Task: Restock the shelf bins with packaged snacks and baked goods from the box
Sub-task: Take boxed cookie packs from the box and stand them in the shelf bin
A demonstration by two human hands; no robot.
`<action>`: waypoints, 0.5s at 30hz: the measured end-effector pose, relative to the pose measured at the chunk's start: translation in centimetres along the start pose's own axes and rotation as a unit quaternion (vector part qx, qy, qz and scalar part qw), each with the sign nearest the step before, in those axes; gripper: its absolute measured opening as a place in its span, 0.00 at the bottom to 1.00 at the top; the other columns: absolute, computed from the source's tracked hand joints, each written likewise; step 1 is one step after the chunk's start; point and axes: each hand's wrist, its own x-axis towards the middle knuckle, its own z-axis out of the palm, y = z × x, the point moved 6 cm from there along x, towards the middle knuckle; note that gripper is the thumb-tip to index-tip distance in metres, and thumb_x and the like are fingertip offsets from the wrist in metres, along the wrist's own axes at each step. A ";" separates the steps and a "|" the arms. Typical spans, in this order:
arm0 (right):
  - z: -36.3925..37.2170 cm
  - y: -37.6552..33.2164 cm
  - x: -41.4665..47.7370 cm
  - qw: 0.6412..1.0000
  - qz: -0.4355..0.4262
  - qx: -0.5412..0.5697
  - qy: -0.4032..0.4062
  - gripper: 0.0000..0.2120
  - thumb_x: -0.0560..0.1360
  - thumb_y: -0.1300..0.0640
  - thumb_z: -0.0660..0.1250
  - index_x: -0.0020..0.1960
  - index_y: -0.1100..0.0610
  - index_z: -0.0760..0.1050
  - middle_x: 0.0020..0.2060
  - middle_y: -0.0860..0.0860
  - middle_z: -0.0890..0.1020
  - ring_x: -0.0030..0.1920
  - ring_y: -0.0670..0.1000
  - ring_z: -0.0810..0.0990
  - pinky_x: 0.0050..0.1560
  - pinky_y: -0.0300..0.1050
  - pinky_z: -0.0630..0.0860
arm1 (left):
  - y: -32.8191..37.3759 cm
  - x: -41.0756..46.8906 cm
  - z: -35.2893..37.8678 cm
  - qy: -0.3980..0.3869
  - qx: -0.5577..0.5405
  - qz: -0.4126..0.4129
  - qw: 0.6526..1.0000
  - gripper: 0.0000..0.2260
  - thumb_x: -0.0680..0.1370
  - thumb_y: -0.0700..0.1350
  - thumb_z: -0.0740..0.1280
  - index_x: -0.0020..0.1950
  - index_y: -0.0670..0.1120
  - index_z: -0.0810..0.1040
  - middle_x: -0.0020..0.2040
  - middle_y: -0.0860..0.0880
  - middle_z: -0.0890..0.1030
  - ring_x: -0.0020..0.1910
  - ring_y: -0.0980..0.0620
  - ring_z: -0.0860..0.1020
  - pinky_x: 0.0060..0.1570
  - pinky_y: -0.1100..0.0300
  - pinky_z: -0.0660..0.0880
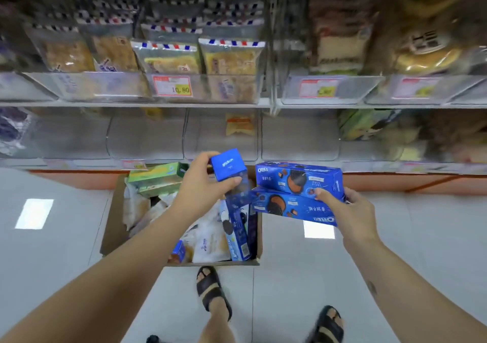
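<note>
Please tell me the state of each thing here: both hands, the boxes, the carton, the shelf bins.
left hand, grips a blue box by its end
blue box, lifted above the carton
right hand, holds two stacked Oreo boxes
Oreo boxes, lifted, flat, one on the other
carton, open, goods inside
upper bins, stocked with bagged baked goods

You have one view, worn on your head, looking forward and steeply down: your sandalled feet (214, 292) stand at the bottom edge, the open cardboard box (113, 224) lies just ahead of them, and the shelf bins (147, 141) fill the upper half, blurred toward the top. It sits close, within arm's reach. Your left hand (203, 182) gripping a blue carton (228, 163) and your right hand (350, 208) holding two stacked Oreo boxes (297, 179) meet at mid-frame.
</note>
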 end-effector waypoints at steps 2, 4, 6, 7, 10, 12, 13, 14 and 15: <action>-4.8 0.2 1.1 1.000 0.007 0.020 0.014 0.10 0.63 0.56 0.79 0.42 0.52 0.81 0.41 0.53 0.85 0.44 0.57 0.84 0.50 0.57 0.81 | 3.3 -1.0 4.0 0.007 -0.011 0.021 1.000 0.21 0.70 0.44 0.77 0.57 0.52 0.70 0.55 0.53 0.76 0.48 0.67 0.74 0.40 0.78 0.68; -10.0 0.3 2.5 0.999 0.009 0.034 0.033 0.11 0.63 0.54 0.79 0.43 0.52 0.81 0.41 0.52 0.85 0.43 0.55 0.85 0.50 0.56 0.81 | 6.3 -1.9 8.5 0.014 -0.034 0.042 0.998 0.22 0.69 0.44 0.77 0.56 0.54 0.70 0.56 0.50 0.77 0.48 0.65 0.75 0.43 0.75 0.70; -14.9 0.2 3.8 0.997 0.006 0.048 0.056 0.11 0.64 0.54 0.79 0.44 0.51 0.80 0.42 0.52 0.85 0.43 0.53 0.84 0.50 0.53 0.81 | 8.9 -2.7 13.0 0.024 -0.056 0.061 0.996 0.22 0.69 0.43 0.77 0.55 0.57 0.70 0.57 0.49 0.77 0.52 0.57 0.78 0.48 0.68 0.73; -17.2 0.1 4.5 0.996 0.004 0.062 0.068 0.11 0.64 0.55 0.78 0.44 0.52 0.80 0.43 0.52 0.85 0.43 0.52 0.84 0.49 0.51 0.81 | 10.3 -2.9 15.2 0.030 -0.064 0.075 0.995 0.22 0.69 0.43 0.77 0.54 0.59 0.70 0.57 0.49 0.77 0.53 0.55 0.77 0.49 0.65 0.74; -22.7 -0.1 6.9 0.990 -0.001 0.088 0.112 0.13 0.63 0.53 0.79 0.46 0.53 0.80 0.44 0.53 0.85 0.45 0.53 0.84 0.50 0.52 0.81 | 14.3 -3.5 20.9 0.047 -0.069 0.115 0.990 0.24 0.68 0.41 0.77 0.52 0.62 0.69 0.56 0.53 0.75 0.54 0.57 0.75 0.52 0.63 0.73; -24.8 -0.3 8.5 0.986 -0.003 0.102 0.134 0.13 0.63 0.53 0.79 0.45 0.52 0.80 0.44 0.53 0.85 0.45 0.53 0.84 0.51 0.53 0.81 | 16.4 -3.3 23.7 0.045 -0.069 0.137 0.987 0.25 0.67 0.39 0.77 0.52 0.61 0.69 0.54 0.57 0.73 0.53 0.66 0.73 0.53 0.68 0.71; -25.5 -0.5 9.3 0.984 -0.007 0.108 0.143 0.12 0.64 0.53 0.79 0.44 0.52 0.80 0.44 0.53 0.85 0.45 0.53 0.84 0.50 0.52 0.81 | 17.2 -3.0 24.8 0.041 -0.066 0.149 0.986 0.25 0.67 0.38 0.77 0.53 0.60 0.69 0.53 0.58 0.72 0.52 0.70 0.72 0.52 0.73 0.68; -26.0 -0.7 10.1 0.982 -0.017 0.109 0.152 0.11 0.64 0.54 0.78 0.44 0.53 0.80 0.44 0.54 0.85 0.45 0.53 0.84 0.48 0.49 0.81 | 17.8 -2.6 25.8 0.037 -0.063 0.160 0.984 0.24 0.67 0.38 0.77 0.54 0.56 0.70 0.53 0.59 0.71 0.52 0.71 0.71 0.50 0.76 0.67; -26.3 -1.0 10.9 0.981 -0.030 0.109 0.158 0.10 0.65 0.54 0.78 0.44 0.53 0.80 0.44 0.54 0.85 0.44 0.53 0.84 0.45 0.47 0.81 | 18.2 -2.0 26.7 0.033 -0.063 0.166 0.984 0.24 0.67 0.37 0.77 0.55 0.54 0.71 0.53 0.59 0.71 0.51 0.71 0.71 0.48 0.77 0.66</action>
